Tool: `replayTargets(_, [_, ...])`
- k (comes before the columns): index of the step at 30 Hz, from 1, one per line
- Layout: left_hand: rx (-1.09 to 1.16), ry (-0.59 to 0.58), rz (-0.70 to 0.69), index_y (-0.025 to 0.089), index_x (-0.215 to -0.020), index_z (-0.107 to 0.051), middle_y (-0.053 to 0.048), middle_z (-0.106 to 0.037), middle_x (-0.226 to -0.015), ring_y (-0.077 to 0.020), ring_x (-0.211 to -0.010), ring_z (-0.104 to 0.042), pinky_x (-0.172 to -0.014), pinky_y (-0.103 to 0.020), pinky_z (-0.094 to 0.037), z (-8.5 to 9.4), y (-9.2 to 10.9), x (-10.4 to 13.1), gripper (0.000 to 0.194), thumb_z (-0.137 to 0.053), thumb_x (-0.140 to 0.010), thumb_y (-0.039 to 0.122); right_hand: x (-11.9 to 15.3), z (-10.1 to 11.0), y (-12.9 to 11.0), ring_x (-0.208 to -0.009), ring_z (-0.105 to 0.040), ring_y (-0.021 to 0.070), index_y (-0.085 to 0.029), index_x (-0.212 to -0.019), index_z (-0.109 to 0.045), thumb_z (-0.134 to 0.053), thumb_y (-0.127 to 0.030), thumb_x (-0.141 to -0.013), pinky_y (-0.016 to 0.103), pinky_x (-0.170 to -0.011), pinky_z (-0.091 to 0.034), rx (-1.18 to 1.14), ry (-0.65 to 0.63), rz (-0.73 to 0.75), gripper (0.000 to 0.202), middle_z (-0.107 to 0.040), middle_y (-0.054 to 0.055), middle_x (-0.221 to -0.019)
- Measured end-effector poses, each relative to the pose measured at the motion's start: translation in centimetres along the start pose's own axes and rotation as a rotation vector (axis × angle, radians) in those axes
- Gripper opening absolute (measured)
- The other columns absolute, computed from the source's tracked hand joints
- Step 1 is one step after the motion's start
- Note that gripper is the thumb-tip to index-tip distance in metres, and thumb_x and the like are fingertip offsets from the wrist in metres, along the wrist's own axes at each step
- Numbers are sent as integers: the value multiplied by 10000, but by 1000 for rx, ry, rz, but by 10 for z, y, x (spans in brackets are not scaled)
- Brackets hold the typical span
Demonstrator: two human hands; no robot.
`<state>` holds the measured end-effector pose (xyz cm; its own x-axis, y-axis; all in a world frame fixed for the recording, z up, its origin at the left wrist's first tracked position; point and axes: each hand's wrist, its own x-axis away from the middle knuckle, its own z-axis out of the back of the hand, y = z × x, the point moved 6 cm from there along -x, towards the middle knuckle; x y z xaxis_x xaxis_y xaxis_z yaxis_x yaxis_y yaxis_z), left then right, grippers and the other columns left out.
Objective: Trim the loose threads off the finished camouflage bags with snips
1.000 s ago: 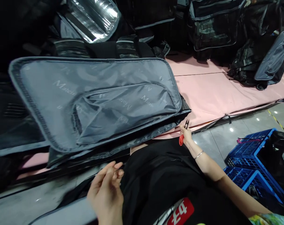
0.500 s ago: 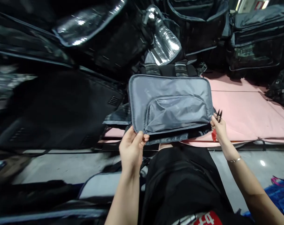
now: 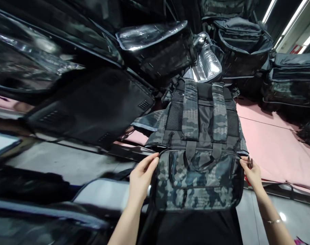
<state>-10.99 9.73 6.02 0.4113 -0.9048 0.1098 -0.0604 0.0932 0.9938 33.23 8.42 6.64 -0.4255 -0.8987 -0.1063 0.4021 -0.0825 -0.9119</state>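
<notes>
While your left grip [image 3: 142,173] pinches the backpack flap [image 3: 201,180], your right grip [image 3: 253,174] pinches its opposite side and holds scissors [image 3: 250,162].

A pale pink tabletop [image 3: 267,143] with a thin dark line across it runs from side to side, showing widest at the right and in small patches at the left. A camouflage backpack [image 3: 204,115] lies on it at the centre, shoulder straps up, its lower flap reaching past the near edge. Just to the left lies a flat black bag [image 3: 93,105], also reaching the near edge. Along the back sit dark bags [image 3: 293,88]; another dark bag [image 3: 309,131] is cut off at the right. Below is a shiny grey floor [image 3: 293,211].
</notes>
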Motion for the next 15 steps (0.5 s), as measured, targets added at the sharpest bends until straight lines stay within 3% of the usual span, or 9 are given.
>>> replayTargets(4, [-314, 91, -215, 197, -927, -668, -64, -685, -959, -211, -826, -625, -855, -362, -464, -7, 8, -6, 378, -626, -682, 481, -3, 0, -1, -845, -619, 236, -151, -846, -684, -572, -512, -748, 345, -786, -469, 167, 49, 84, 390, -695, 80, -858])
replayTargets(7, [-462, 138, -299, 212, -831, -669, -45, -682, -862, -211, -812, -611, -833, -339, -446, -6, 16, -11, 271, -551, -736, 436, -6, 2, 4, -769, -613, 215, -153, -776, -678, -618, -524, -697, 299, -688, -475, 90, 70, 59, 385, -687, 70, -790])
replayTargets(9, [-434, 116, -264, 214, -748, -660, -24, -662, -765, -203, -775, -592, -793, -312, -437, -5, 20, -15, 221, -553, -720, 405, -7, 4, 9, -585, -565, 161, -151, -724, -653, -660, -544, -644, 251, -526, -445, -40, 59, -1, 401, -633, 30, -628])
replayTargets(11, [-271, 30, -152, 199, -687, -644, -9, -631, -692, -184, -710, -564, -725, -286, -432, -6, 19, -17, 222, -597, -674, 416, -6, 4, 15, -397, -417, 89, -160, -723, -622, -685, -556, -618, 202, -376, -335, -200, 9, -89, 415, -494, -47, -470])
replayTargets(13, [-97, -73, -45, 179, -680, -638, -11, -620, -672, -171, -667, -548, -661, -274, -434, -13, 18, -14, 298, -626, -638, 473, -2, 6, 21, -323, -268, 45, -181, -729, -589, -710, -544, -612, 174, -316, -230, -360, -44, -179, 401, -359, -102, -415])
replayTargets(15, [49, -159, 38, 161, -722, -648, -24, -628, -671, -172, -648, -555, -624, -278, -444, -24, 18, -8, 392, -640, -615, 538, 1, 10, 26, -318, -218, 32, -195, -689, -549, -750, -512, -589, 168, -303, -203, -502, -78, -250, 389, -314, -114, -420])
